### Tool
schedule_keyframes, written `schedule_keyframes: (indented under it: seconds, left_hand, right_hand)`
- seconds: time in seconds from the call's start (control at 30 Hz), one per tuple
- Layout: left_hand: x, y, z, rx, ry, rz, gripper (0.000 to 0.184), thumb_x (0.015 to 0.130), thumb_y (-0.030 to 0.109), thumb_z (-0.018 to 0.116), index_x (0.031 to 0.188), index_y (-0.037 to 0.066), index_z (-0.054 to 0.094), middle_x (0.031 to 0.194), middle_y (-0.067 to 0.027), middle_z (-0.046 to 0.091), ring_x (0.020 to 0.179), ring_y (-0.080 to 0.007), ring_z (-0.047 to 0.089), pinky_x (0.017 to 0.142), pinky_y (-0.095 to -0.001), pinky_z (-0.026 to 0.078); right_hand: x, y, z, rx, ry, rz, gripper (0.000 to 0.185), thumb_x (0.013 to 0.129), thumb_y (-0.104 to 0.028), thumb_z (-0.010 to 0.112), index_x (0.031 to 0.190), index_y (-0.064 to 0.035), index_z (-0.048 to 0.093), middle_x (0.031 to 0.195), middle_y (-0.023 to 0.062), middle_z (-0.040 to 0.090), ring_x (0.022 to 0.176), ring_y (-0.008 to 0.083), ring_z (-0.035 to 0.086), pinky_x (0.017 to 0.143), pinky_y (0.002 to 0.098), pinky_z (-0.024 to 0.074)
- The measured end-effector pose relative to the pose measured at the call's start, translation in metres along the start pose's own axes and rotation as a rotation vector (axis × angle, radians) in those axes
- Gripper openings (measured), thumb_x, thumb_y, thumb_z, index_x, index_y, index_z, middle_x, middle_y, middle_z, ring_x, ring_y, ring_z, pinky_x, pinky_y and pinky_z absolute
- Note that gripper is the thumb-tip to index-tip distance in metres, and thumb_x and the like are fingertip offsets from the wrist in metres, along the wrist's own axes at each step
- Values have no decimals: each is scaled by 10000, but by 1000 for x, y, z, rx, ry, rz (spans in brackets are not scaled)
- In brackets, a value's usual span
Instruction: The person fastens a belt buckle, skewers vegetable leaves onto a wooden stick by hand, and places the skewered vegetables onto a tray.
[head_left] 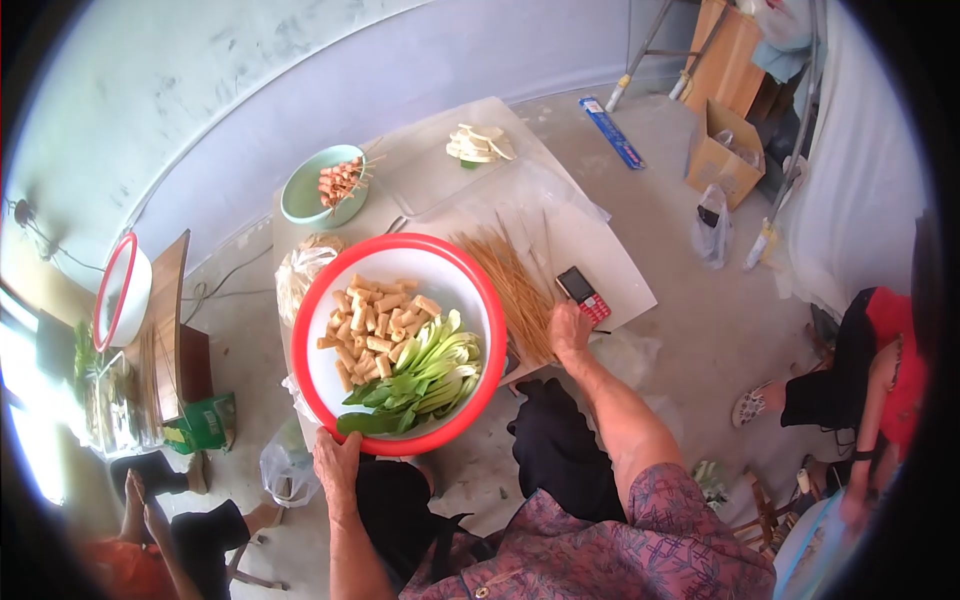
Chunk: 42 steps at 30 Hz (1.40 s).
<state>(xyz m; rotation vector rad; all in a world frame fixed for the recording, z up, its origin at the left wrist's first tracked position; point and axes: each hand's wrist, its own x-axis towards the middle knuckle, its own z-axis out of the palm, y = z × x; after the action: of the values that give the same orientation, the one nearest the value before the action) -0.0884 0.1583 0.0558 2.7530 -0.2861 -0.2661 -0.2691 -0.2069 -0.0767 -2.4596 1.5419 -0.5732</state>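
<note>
My left hand (337,458) grips the lower left rim of a white basin with a red rim (470,262). Short tan rolled pieces (375,325) fill the basin's upper left, and green leafy vegetables (425,375) lie at its lower right. On the table, my right hand (570,330) has its fingers curled in beside a red and black keypad phone (583,293); what they hold, if anything, is hidden. Just left of that hand spreads a loose pile of wooden skewers (510,290).
On the table (625,275) stand a pale green bowl with skewered pieces (300,190), white slices (480,143) and a plastic bag (300,275). A cardboard box (725,165) and a blue box (612,132) lie on the floor. People sit at left (205,530) and right (840,370).
</note>
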Motion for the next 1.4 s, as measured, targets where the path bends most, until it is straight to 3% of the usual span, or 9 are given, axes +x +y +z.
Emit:
schedule_keyframes:
  seconds: [0.13,0.17,0.37,0.6,0.77,0.87,0.97,1.07,1.4]
  left_hand:
    - [3,-7,2,-119,59,73,455,700,325,634,930,-56,540,858,-259,615,889,-416,578,802,-456,439]
    - [1,-5,-6,-234,-48,42,515,713,313,657,1039,-66,535,946,-260,608,931,-389,578,819,-428,442]
    - [-6,-6,5,-319,501,245,538,785,139,663,1260,-15,462,1141,-216,555,1025,-325,556,882,-406,432]
    - [13,80,7,-734,80,366,389,811,161,634,1142,-29,560,969,-143,638,890,-220,614,763,-321,485]
    - [48,110,40,-913,9,440,368,828,184,630,1112,-44,578,911,-120,644,788,-190,610,716,-309,487]
    - [53,121,41,-1086,-129,327,353,855,207,617,1113,-32,587,885,-87,643,730,-148,592,644,-268,474]
    - [57,125,41,-1370,-355,108,373,883,284,613,1116,-6,585,861,-45,628,642,-74,534,523,-192,411]
    - [61,132,36,-1496,-438,152,427,888,355,605,1124,0,577,933,-48,629,611,-67,526,509,-184,402]
    - [53,127,36,-1781,-672,61,185,902,193,590,967,21,616,803,-45,620,644,-129,572,588,-243,476]
  right_hand:
    - [6,3,0,9,-85,69,126,763,-71,541,764,-25,658,828,171,639,798,357,639,680,441,518]
    - [7,1,-5,41,-99,75,126,764,-81,541,762,-23,654,817,182,636,792,363,634,678,445,513]
    - [4,-4,-26,147,-5,154,125,776,-142,561,764,-66,659,818,162,645,802,362,620,684,457,500]
    - [16,-1,-44,193,-187,186,120,757,-150,591,773,-101,699,837,155,658,839,353,621,721,449,501]
    - [8,-10,-59,184,-136,209,129,762,-160,592,781,-78,689,824,156,651,821,335,624,711,432,493]
    - [-1,-22,-76,471,50,-172,83,793,-88,586,817,-54,658,787,142,636,766,323,609,672,395,474]
    - [-19,-60,-127,415,-72,-433,59,784,-47,595,814,-53,646,744,126,603,721,323,593,637,392,463]
    - [-35,-80,-146,401,-199,-563,47,769,-35,631,814,-29,642,701,117,578,668,291,586,601,376,453]
    - [-46,-109,-160,465,-182,-619,113,796,-95,619,894,-40,631,779,123,601,762,318,586,670,387,452]
